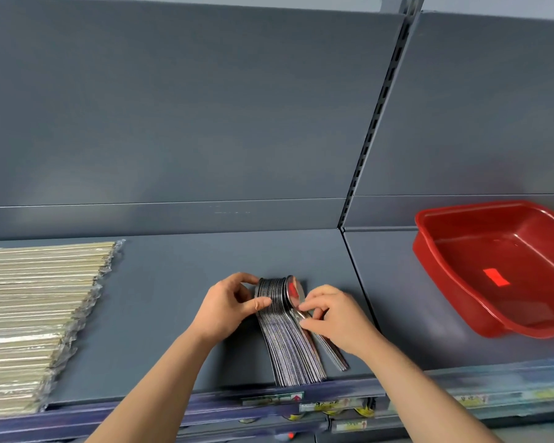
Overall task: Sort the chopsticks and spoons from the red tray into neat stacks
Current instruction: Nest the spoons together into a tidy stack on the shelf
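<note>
Shelf (pixel 179 314) of grey metal, carrying everything in view. Wrapped chopsticks (pixel 36 314) lie in a flat stack well to the outer side of my left hand (pixel 227 310), already sorted. Well off beyond my right hand (pixel 335 318), the red tray (pixel 454 282) looks emptied (only a bright red reflection shows on its floor). Between the two hands the spoons (pixel 283 334) stand nested on edge, bowls away from me, handles fanning toward the shelf lip. I have the left hand's fingers and thumb closed against the bowl end, bracing it. The right hand pinches one or two spoons at the neck, pressing them onto the stack's near face; their handles splay apart from the rest.

Judged risks: the on-edge stack probably stays up only by side pressure, so if I ease either hand it may topple and fan out. Handle ends sit at the lip and could slide over. The splayed handles, left unaligned, may wedge the nest open.
</note>
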The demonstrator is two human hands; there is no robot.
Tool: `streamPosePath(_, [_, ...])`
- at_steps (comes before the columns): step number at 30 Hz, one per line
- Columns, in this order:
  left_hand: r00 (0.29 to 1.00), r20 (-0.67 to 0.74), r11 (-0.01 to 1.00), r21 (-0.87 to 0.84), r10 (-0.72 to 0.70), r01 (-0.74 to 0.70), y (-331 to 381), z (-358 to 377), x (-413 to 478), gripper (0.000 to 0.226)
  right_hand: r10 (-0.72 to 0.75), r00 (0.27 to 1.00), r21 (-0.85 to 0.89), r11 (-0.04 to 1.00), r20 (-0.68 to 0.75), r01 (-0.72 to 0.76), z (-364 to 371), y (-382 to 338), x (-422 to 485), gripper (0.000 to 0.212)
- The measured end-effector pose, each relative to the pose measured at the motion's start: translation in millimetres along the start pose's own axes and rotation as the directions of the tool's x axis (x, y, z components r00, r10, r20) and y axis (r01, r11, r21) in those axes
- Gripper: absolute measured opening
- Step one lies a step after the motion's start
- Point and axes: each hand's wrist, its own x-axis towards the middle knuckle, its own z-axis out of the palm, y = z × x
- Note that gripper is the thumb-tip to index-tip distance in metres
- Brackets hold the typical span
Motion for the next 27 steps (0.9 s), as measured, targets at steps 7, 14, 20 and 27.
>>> streamPosePath(7, [1.000,0.017,0.999,0.036,0.003,-0.003,-1,-1,-3,0.039,0.005,1.000,0.132,0.991,0.017,-0.007,1,-1,-6,0.008])
streamPosePath(14, [1.000,0.016,0.997,0.076,-0.009,0.007,-1,-1,-3,0.043,0.115,0.993,0.204,0.973,-0.028,-0.107,14,-5,-3,0.025])
streamPosePath(20, [0.999,0.032,0.996,0.089,-0.021,0.018,1,-2,-2,0.046,0.198,0.975,0.244,0.955,-0.096,-0.170,9,-2,2,0.040])
streamPosePath(27, [0.998,0.045,0.995,0.088,-0.042,0.037,3,-2,-1,0.047,0.194,0.981,0.153,0.969,0.004,-0.192,3,-21,25,0.076])
